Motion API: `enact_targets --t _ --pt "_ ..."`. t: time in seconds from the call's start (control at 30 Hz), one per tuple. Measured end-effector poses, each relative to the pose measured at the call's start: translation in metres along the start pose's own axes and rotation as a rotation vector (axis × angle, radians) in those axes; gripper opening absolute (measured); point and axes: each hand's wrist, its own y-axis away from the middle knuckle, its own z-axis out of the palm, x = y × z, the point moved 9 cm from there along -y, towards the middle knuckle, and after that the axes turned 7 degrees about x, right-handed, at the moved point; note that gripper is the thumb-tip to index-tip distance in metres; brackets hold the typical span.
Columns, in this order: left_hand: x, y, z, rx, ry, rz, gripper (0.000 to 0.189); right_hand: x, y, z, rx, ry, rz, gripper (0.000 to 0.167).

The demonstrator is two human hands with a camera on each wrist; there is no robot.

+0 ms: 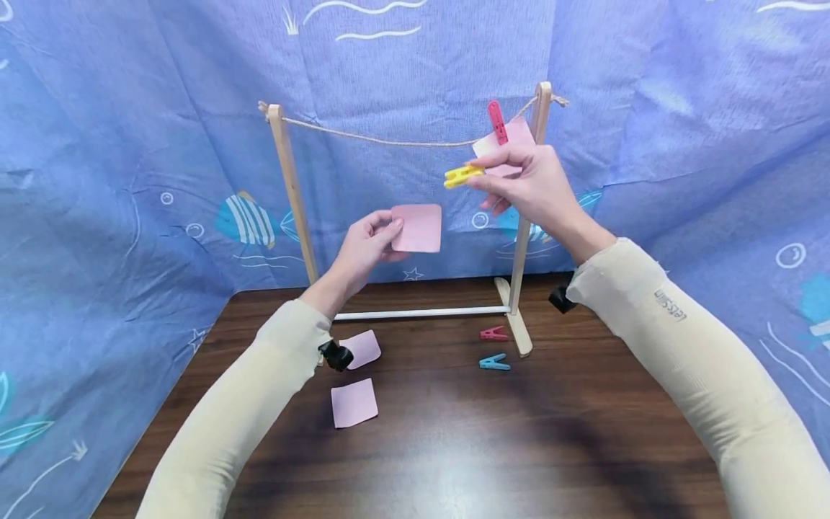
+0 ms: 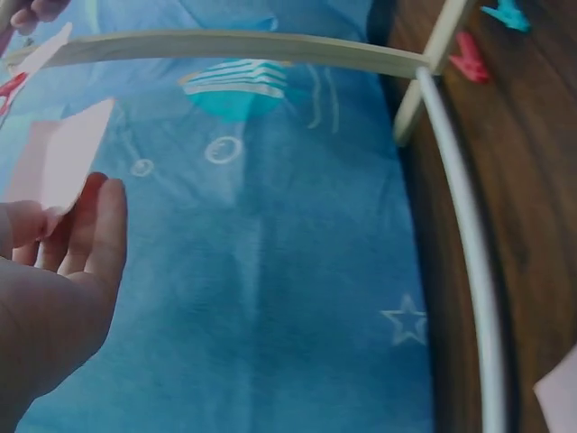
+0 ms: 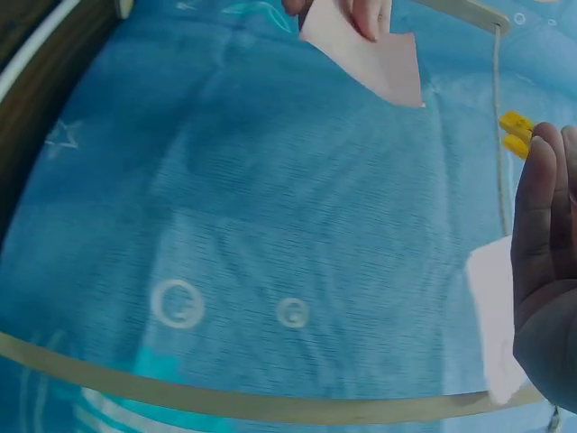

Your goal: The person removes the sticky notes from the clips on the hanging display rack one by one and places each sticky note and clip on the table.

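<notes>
My left hand (image 1: 369, 245) pinches a pink square of paper (image 1: 418, 228) by its left edge, thumb in front, below the middle of the rope (image 1: 382, 140). Between thumb and fingers my right hand (image 1: 534, 180) holds a yellow clothespin (image 1: 463, 176), its free end pointing left. Partly behind that hand, another pink square (image 1: 519, 133) hangs from the rope near the right post, with a red clothespin (image 1: 497, 121) on it. In the right wrist view the yellow clothespin (image 3: 517, 133) overlaps the rope, and the left hand's paper (image 3: 370, 54) shows at the top.
Wooden posts (image 1: 293, 187) carry the rope, joined below by a white bar (image 1: 421, 313). On the brown table (image 1: 441, 432) lie two pink squares (image 1: 354, 403) at left, plus a red clothespin (image 1: 494, 333) and a blue clothespin (image 1: 495, 362) near the stand's right foot (image 1: 515, 321). A blue fish-patterned cloth (image 1: 415, 72) hangs behind.
</notes>
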Motion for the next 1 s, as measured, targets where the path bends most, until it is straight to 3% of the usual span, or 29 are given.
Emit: enact_targets --t 0.4,0.53,0.77,1.0 --pt "-0.054 0.02 -0.036 0.05 -0.074 -0.09 0.032 0.072 0.048 0.016 -0.146 0.088 0.174 0.033" --pt "-0.073 0.022 -0.04 0.051 -0.068 -0.132 0.026 0.094 0.061 0.019 -0.181 0.106 0.248 0.038" --pt "-0.098 0.023 -0.049 0.063 -0.067 -0.201 0.016 0.12 0.077 0.027 -0.235 0.136 0.295 0.042" --pt "-0.129 0.032 -0.052 0.046 -0.117 -0.303 0.021 0.158 0.099 0.034 -0.278 0.153 0.404 0.042"
